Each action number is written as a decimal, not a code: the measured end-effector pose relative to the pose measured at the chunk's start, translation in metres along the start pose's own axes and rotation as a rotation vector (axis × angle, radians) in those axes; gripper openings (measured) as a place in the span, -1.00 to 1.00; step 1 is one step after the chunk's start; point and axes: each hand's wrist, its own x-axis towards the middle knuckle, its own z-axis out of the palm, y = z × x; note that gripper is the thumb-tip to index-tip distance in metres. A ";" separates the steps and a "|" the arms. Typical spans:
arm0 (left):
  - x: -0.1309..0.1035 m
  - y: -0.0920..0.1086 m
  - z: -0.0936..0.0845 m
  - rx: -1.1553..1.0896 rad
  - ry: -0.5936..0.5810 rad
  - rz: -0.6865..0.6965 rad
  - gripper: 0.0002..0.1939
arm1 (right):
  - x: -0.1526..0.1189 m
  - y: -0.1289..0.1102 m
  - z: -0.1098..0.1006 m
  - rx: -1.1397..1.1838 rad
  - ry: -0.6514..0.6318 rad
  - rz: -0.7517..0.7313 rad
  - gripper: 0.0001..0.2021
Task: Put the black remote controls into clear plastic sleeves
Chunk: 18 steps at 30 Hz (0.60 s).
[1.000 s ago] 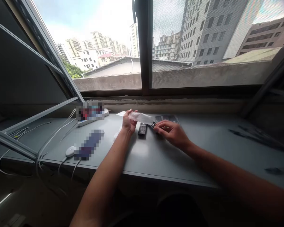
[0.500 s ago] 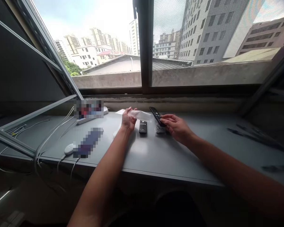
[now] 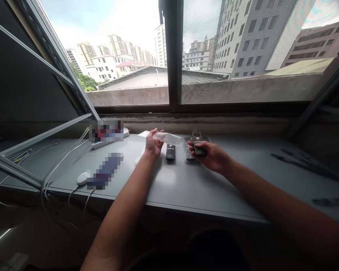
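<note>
My right hand [image 3: 211, 155] is closed round a black remote control [image 3: 198, 141], its button side facing me and its far end tipped up. Fingers of my left hand [image 3: 154, 143] are closed on a clear plastic bag [image 3: 169, 138], which stretches out to the right above the desk. Under the bag lies a second black remote control [image 3: 170, 152], its far end partly covered. Beneath my right hand, another remote in clear plastic wrapping [image 3: 190, 155] rests on the desk, partly hidden by the hand.
The grey desk [image 3: 175, 188] runs below a window. At left are a white power strip [image 3: 126, 132], a round white charger [image 3: 82, 178], a blurred-out flat item [image 3: 106, 171], cables and a metal frame [image 3: 86, 99]. Dark cables [image 3: 302, 165] lie at right.
My right hand has turned the remote control, from slanting and edge-on to nearly upright with its buttons towards me. My left hand and the bag have hardly moved.
</note>
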 end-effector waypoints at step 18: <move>-0.005 0.000 0.003 0.006 0.012 -0.004 -0.87 | -0.001 -0.004 0.000 -0.001 -0.156 -0.009 -0.72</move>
